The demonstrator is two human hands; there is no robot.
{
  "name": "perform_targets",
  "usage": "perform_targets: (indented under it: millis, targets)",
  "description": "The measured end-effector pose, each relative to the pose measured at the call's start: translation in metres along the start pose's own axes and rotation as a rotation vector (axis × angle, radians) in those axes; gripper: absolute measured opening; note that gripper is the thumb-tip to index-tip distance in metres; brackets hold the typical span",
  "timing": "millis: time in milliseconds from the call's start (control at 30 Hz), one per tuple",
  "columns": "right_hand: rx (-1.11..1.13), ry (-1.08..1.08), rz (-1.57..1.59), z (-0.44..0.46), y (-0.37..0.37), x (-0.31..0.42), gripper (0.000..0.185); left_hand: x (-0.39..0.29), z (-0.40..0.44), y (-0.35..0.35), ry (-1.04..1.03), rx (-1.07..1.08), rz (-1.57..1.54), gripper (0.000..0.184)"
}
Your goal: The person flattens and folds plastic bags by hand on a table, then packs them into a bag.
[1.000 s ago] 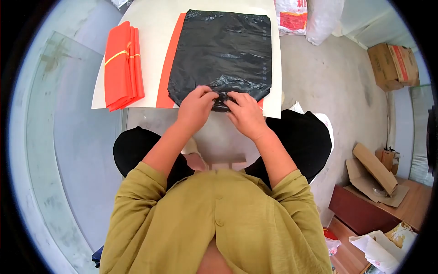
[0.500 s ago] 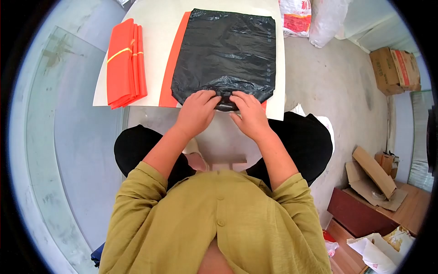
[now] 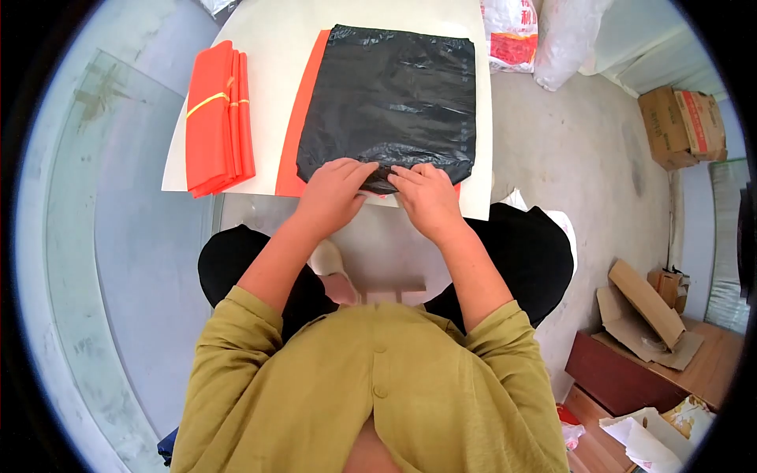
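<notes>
A black plastic bag (image 3: pixel 390 94) lies flat on an orange-red sheet (image 3: pixel 292 150), which shows along its left side and at the near corners. My left hand (image 3: pixel 335 197) grips the bag's near edge left of centre, fingers bent over it. Close by on the right, my right hand (image 3: pixel 428 201) holds the same edge between thumb and curled fingers. Between them the plastic is bunched and hangs slightly past the table edge. The thumbs are partly hidden.
Folded orange-red bundles (image 3: pixel 211 130) tied with yellow bands lie at the left on the white table (image 3: pixel 268 63). White sacks (image 3: pixel 511 35) stand beyond its right side. Cardboard boxes (image 3: pixel 670 130) sit farther right, with flattened cardboard (image 3: pixel 646 315) on a brown cabinet (image 3: pixel 623 370).
My fingers have closed over the bag's near edge, and my hands are slightly closer together. Less of the bunched black plastic shows between them. The whole view has shifted a little.
</notes>
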State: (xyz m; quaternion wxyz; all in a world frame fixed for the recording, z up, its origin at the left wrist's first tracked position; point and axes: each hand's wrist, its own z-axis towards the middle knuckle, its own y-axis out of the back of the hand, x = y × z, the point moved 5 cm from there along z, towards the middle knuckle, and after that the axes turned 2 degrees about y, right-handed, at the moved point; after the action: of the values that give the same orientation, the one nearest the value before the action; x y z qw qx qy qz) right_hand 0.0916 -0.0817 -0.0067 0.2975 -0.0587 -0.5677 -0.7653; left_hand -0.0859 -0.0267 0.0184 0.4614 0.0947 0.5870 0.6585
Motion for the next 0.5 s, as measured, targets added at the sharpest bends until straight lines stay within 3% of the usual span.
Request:
perform_targets:
  millis: [200,233,333,500]
  targets:
    - [-0.022,0.004,-0.045,0.004,0.025,0.015,0.028,0.033,-0.024,0.016,0.028,-0.086,0.029,0.034]
    - [0.025,-0.042,-0.015,0.003,0.028,0.015,0.025,0.035,-0.026,0.019,0.037,-0.084,0.003,0.034]
    - [0.186,-0.18,0.068,0.001,0.038,0.017,0.02,0.041,-0.032,0.03,0.382,0.202,-0.166,0.029]
    - [0.493,-0.542,0.331,0.016,0.052,0.008,0.022,0.044,-0.033,0.039,0.447,0.173,-0.267,0.033]
